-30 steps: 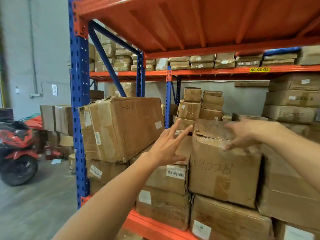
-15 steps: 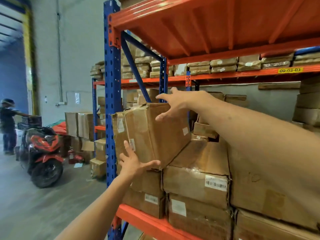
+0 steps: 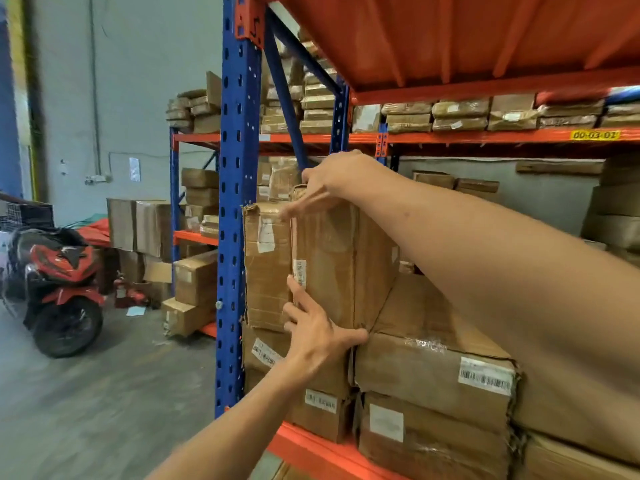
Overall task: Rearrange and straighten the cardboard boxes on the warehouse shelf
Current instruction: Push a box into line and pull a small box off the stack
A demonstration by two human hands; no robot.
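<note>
Head view, seemingly close, facing shelf (image 3: 311, 445)

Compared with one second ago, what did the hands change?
Both hands left the middle boxes and moved to the end box by the blue post. The right hand now presses its top corner, the left hand its bottom edge. The lower boxes stayed put.

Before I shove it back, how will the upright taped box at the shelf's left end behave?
The taped box stands tall on a narrow base, so it may tip. Its crushed top corner suggests soft walls. The right hand on top and left hand low should steady it.
</note>
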